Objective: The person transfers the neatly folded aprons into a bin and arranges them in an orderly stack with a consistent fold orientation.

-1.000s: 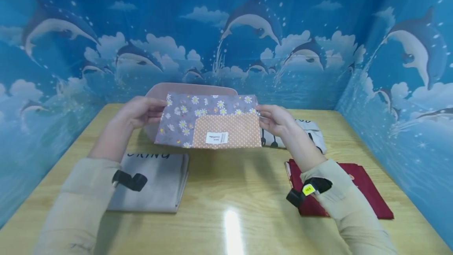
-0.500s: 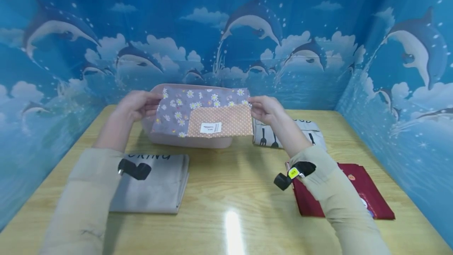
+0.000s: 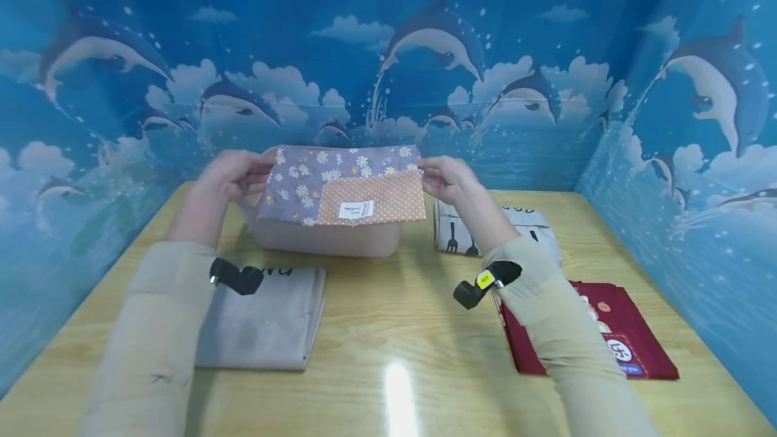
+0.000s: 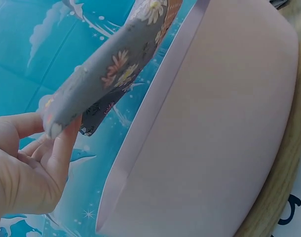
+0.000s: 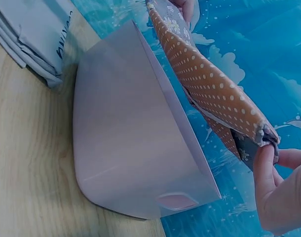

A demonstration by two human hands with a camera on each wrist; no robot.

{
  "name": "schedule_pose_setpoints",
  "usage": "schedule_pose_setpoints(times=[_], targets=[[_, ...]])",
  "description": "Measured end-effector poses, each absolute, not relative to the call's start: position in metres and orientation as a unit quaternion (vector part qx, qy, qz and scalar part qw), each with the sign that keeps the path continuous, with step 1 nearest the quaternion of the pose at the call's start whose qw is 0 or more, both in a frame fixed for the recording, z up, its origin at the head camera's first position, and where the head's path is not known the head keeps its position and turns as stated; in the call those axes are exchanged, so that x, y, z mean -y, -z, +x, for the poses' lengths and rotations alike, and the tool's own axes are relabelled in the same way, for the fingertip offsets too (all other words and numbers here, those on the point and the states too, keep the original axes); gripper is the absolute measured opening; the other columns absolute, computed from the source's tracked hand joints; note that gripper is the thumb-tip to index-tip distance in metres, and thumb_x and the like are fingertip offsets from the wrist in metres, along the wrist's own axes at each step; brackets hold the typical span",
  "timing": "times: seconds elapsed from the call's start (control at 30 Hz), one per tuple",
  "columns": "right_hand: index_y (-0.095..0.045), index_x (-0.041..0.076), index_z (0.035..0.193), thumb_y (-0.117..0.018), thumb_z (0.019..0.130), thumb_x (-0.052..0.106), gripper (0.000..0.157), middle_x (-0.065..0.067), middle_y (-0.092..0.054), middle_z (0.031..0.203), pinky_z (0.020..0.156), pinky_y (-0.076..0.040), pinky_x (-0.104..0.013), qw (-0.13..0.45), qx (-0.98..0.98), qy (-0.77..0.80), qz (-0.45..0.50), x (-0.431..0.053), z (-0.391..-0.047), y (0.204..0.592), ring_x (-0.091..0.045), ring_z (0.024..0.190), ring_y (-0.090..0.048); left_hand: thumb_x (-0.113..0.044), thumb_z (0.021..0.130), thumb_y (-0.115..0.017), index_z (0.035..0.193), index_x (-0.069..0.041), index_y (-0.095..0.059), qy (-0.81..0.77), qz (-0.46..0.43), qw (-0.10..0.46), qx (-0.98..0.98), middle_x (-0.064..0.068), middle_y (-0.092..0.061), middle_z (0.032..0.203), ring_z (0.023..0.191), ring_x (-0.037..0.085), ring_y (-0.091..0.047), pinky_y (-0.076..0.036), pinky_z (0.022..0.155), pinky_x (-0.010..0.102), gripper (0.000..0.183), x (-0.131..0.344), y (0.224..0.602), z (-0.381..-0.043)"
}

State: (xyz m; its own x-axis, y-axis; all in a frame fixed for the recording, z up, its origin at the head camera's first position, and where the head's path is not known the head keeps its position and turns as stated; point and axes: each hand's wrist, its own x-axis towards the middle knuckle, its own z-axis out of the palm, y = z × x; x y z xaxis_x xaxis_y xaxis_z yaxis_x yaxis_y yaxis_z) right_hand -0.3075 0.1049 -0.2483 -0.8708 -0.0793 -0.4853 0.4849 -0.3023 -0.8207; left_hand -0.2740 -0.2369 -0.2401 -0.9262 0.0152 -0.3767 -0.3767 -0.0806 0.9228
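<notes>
A folded floral apron [image 3: 291,174], purple-grey with daisies and an orange dotted patch bearing a white label, is held up level between both hands. My left hand [image 3: 233,172] pinches its left end between thumb and fingers. At the other end, my right hand [image 3: 450,179] pinches the corner by the dotted patch [image 5: 214,84]. The apron hangs above a pale pink plastic bin [image 3: 328,241], whose opening it mostly hides in the head view. Both wrist views show a gap between the apron and the bin's rim [image 4: 158,106]. What the bin contains is hidden.
A folded grey cloth [image 3: 261,322] with black lettering lies at the front left of the wooden table [image 3: 388,315]. A folded dark red cloth [image 3: 637,329] lies at the right, and a white one with cutlery prints [image 3: 534,221] behind it. Dolphin-printed curtains [image 3: 376,52] enclose the table.
Both hands have carried the apron leftward and slightly up in the head view, over the bin. More of the bin's front wall and the red cloth now shows.
</notes>
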Motion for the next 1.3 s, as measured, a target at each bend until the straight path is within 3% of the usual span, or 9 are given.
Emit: schedule_pose_setpoints(times=[0.1, 0.43, 0.6, 0.83, 1.0, 1.3], targets=[[-0.032, 0.013, 0.144, -0.058, 0.09, 0.004, 0.06, -0.009, -0.044, 0.137, 0.065, -0.054, -0.019, 0.179, -0.573, 0.78, 0.177, -0.102, -0.312, 0.247, -0.013, 0.073, -0.061, -0.012, 0.094, -0.055, 0.099, -0.01, -0.054, -0.724, -0.14, 0.128, -0.663, -0.002, -0.067, 0.068, 0.063, 0.009, -0.064, -0.054, 0.067, 0.02, 0.005, 0.238, 0.239, -0.277], [-0.048, 0.009, 0.134, -0.059, 0.089, 0.001, 0.047, -0.009, -0.053, 0.127, 0.075, -0.053, -0.02, 0.154, -0.569, 0.782, 0.203, -0.093, -0.326, 0.248, -0.016, 0.098, -0.06, -0.014, 0.091, -0.059, 0.104, -0.01, -0.058, -0.715, -0.164, 0.095, -0.673, -0.002, -0.067, 0.067, 0.061, 0.009, -0.063, -0.054, 0.063, 0.019, 0.013, 0.238, 0.24, -0.288], [-0.046, 0.009, 0.135, -0.059, 0.088, -0.001, 0.051, -0.01, -0.053, 0.129, 0.075, -0.053, -0.021, 0.149, -0.568, 0.783, 0.206, -0.088, -0.331, 0.251, -0.018, 0.11, -0.057, -0.013, 0.093, -0.057, 0.094, -0.009, -0.058, -0.72, -0.16, 0.08, -0.67, -0.002, -0.066, 0.065, 0.059, 0.009, -0.063, -0.054, 0.06, 0.019, 0.004, 0.238, 0.24, -0.291], [-0.041, 0.009, 0.139, -0.062, 0.086, -0.002, 0.058, -0.013, -0.053, 0.13, 0.079, -0.053, -0.024, 0.154, -0.584, 0.768, 0.212, -0.085, -0.334, 0.256, -0.021, 0.11, -0.057, -0.01, 0.094, -0.052, 0.085, -0.011, -0.059, -0.724, -0.148, 0.066, -0.671, -0.002, -0.066, 0.063, 0.058, 0.01, -0.063, -0.054, 0.059, 0.02, 0.012, 0.24, 0.243, -0.294], [-0.044, 0.008, 0.137, -0.064, 0.085, 0.0, 0.057, -0.013, -0.053, 0.128, 0.078, -0.053, -0.024, 0.146, -0.604, 0.756, 0.205, -0.083, -0.335, 0.258, -0.022, 0.11, -0.056, -0.01, 0.093, -0.054, 0.098, -0.009, -0.06, -0.707, -0.149, 0.046, -0.69, -0.005, -0.065, 0.063, 0.061, 0.008, -0.063, -0.054, 0.062, 0.02, 0.008, 0.238, 0.247, -0.296], [-0.055, 0.002, 0.125, -0.065, 0.084, -0.002, 0.043, -0.013, -0.057, 0.12, 0.072, -0.055, -0.024, 0.125, -0.645, 0.731, 0.184, -0.076, -0.337, 0.265, -0.022, 0.099, -0.058, -0.008, 0.092, -0.056, 0.13, -0.002, -0.048, -0.677, -0.156, 0.028, -0.719, -0.009, -0.064, 0.063, 0.063, 0.005, -0.063, -0.054, 0.066, 0.021, 0.039, 0.232, 0.252, -0.3]])
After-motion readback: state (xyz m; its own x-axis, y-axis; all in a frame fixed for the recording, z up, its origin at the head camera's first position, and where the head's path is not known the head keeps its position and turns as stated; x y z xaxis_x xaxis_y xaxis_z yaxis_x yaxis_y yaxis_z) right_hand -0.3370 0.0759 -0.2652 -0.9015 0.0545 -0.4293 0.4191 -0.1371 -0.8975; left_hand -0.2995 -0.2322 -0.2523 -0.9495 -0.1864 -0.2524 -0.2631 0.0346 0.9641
